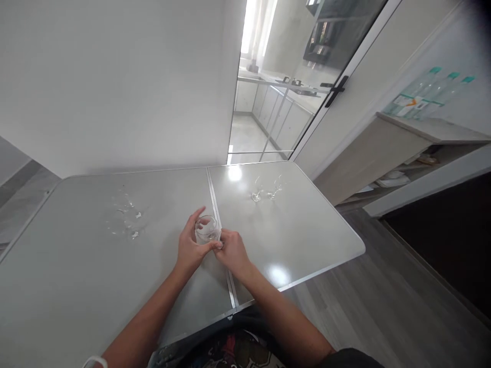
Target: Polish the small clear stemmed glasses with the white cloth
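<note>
"Glass (207, 228), clear and round-rimmed; lying where, relative to the hands?"

"Right between both. Cupped from the left by the left hand (192, 248), fingers spread up along the far side, thumb drawn across the near side. Touching on the lower right: the right hand (233, 250), fingers folded in tight."

"Either hand free?"

"Neither. Left grasping round the side, right closed onto the lower right part, with the left thumb tip close against the right-hand fingers. Rim turned upward, uncovered. All of it near the seam (213, 197) of the table (76, 286), in front of the body."

"Resting on the table or lifted?"

"Hard to say from above. Lower end hidden behind thumb and fingers; no telling whether with a stem or without. Also a whitish blur low on the side, impossible to name."

"Anything else tricky to make out?"

"Plenty. To the left, faint clear glassware (126, 208), outlines nearly lost against the pale table, only a few glints sharp. To the right, beyond the seam, two stemmed glasses (256, 196), bases readable, bowls almost vanishing."

"And cut off?"

"At the bottom edge, a white band (94, 362) on the left wrist, only partly in view. At the right edge, a cabinet (406, 130), with clear bottles (425, 97) on top."
</note>
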The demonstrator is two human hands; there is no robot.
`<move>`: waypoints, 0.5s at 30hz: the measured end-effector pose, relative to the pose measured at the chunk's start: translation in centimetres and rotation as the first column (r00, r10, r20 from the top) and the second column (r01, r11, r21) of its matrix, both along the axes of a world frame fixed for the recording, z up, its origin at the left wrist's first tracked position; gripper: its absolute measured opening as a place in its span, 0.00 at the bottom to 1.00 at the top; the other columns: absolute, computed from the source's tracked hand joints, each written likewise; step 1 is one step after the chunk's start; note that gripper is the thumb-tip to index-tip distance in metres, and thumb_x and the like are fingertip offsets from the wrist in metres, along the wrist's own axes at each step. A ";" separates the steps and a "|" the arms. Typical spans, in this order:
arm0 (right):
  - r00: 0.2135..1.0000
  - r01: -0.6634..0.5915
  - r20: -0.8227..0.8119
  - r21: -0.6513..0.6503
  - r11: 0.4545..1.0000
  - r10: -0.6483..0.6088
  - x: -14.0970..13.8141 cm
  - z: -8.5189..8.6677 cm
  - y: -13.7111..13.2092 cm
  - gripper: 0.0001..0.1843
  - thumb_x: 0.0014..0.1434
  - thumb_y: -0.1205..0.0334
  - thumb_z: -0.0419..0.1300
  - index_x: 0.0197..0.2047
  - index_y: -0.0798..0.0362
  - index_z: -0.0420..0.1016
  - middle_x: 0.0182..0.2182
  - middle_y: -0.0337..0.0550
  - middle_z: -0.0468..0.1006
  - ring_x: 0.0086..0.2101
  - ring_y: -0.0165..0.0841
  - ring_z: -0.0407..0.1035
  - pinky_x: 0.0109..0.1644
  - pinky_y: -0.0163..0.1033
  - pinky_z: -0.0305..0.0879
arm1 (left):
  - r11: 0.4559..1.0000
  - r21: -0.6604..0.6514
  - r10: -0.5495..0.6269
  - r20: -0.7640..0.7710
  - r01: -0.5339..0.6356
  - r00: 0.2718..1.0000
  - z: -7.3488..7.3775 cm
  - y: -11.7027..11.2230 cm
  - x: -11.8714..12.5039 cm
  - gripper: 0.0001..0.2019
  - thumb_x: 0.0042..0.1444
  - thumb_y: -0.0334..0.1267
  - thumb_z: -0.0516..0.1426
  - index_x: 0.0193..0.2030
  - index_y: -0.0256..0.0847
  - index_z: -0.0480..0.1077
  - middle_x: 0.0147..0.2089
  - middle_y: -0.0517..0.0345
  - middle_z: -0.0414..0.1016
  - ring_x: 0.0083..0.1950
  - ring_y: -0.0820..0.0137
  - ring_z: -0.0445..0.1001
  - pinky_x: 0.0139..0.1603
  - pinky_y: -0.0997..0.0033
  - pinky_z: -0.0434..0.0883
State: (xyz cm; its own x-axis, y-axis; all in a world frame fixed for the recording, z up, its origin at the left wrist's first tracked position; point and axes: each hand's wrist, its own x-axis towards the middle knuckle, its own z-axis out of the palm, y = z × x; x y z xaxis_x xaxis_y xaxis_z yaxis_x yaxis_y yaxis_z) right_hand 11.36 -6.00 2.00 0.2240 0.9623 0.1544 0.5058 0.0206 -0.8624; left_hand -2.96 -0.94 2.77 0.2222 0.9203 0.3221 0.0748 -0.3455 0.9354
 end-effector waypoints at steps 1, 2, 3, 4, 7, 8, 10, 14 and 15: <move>1.000 0.003 0.030 0.003 1.000 -0.003 1.1 -0.3 0.3 0.06 0.49 0.63 0.64 0.23 0.53 0.74 0.24 0.42 0.76 0.26 0.34 0.68 0.33 0.36 0.55 | 1.000 0.008 0.012 -0.016 -0.012 1.000 0.3 0.0 -0.2 0.44 0.43 0.50 0.73 0.67 0.47 0.65 0.51 0.52 0.71 0.52 0.61 0.72 0.52 0.63 0.70; 0.997 0.050 0.052 0.002 0.999 -0.050 2.6 -0.7 0.6 0.08 0.52 0.60 0.63 0.24 0.54 0.75 0.24 0.43 0.77 0.27 0.35 0.69 0.33 0.37 0.55 | 0.998 0.028 0.049 -0.032 -0.048 0.998 0.7 0.2 -0.5 0.43 0.45 0.51 0.72 0.67 0.47 0.63 0.54 0.51 0.71 0.54 0.60 0.72 0.53 0.62 0.70; 0.992 0.105 0.071 -0.003 0.994 -0.105 4.3 -1.0 0.9 0.11 0.55 0.58 0.62 0.25 0.54 0.77 0.24 0.45 0.78 0.27 0.36 0.70 0.33 0.37 0.56 | 0.992 0.060 0.114 -0.052 -0.111 0.992 1.1 0.3 -1.0 0.39 0.47 0.51 0.71 0.64 0.45 0.65 0.54 0.51 0.71 0.54 0.61 0.73 0.53 0.62 0.70; 0.982 0.167 0.090 -0.014 0.986 -0.165 6.2 -1.3 1.2 0.14 0.57 0.55 0.62 0.26 0.55 0.78 0.24 0.46 0.79 0.27 0.38 0.71 0.33 0.37 0.57 | 0.975 0.104 0.205 -0.073 -0.197 0.976 1.5 0.5 -1.6 0.32 0.50 0.51 0.69 0.59 0.44 0.67 0.53 0.51 0.72 0.51 0.62 0.73 0.52 0.62 0.71; 0.913 0.385 0.168 -0.058 0.921 -0.372 11.6 -2.2 1.9 0.17 0.56 0.49 0.63 0.31 0.55 0.83 0.28 0.50 0.83 0.31 0.41 0.76 0.35 0.38 0.63 | 0.824 0.273 0.532 -0.074 -0.496 0.844 2.8 1.3 -4.3 0.15 0.58 0.48 0.63 0.43 0.41 0.69 0.40 0.58 0.70 0.39 0.68 0.71 0.47 0.64 0.70; 0.896 0.423 0.179 -0.065 0.904 -0.406 13.1 -2.5 2.0 0.18 0.56 0.49 0.63 0.32 0.56 0.84 0.29 0.50 0.85 0.32 0.42 0.77 0.36 0.38 0.64 | 0.747 0.332 0.622 -0.046 -0.576 0.782 3.1 1.6 -5.4 0.12 0.60 0.47 0.62 0.40 0.40 0.68 0.37 0.59 0.67 0.37 0.69 0.69 0.46 0.64 0.69; 0.870 0.471 0.197 -0.066 0.880 -0.452 15.1 -3.1 2.4 0.18 0.54 0.48 0.64 0.35 0.56 0.85 0.31 0.52 0.86 0.34 0.43 0.79 0.37 0.38 0.66 | 0.577 0.426 0.759 0.035 -0.697 0.650 3.3 2.2 -7.5 0.11 0.59 0.44 0.61 0.37 0.41 0.65 0.35 0.60 0.63 0.35 0.68 0.65 0.44 0.62 0.68; 0.861 0.475 0.230 -0.050 0.879 -0.453 16.6 -3.7 3.0 0.19 0.52 0.47 0.64 0.33 0.55 0.84 0.30 0.55 0.85 0.34 0.48 0.79 0.35 0.43 0.66 | 0.330 0.505 0.890 0.115 -0.797 0.442 2.4 2.7 -10.4 0.17 0.53 0.43 0.65 0.43 0.40 0.63 0.41 0.56 0.60 0.40 0.66 0.62 0.46 0.59 0.67; 0.867 0.463 0.232 -0.047 0.885 -0.441 16.7 -3.6 2.9 0.19 0.51 0.46 0.64 0.31 0.55 0.83 0.28 0.56 0.84 0.32 0.49 0.79 0.34 0.44 0.66 | 0.334 0.502 0.898 0.086 -0.798 0.430 2.0 2.6 -10.8 0.21 0.52 0.43 0.66 0.46 0.40 0.63 0.44 0.55 0.60 0.42 0.65 0.63 0.47 0.59 0.67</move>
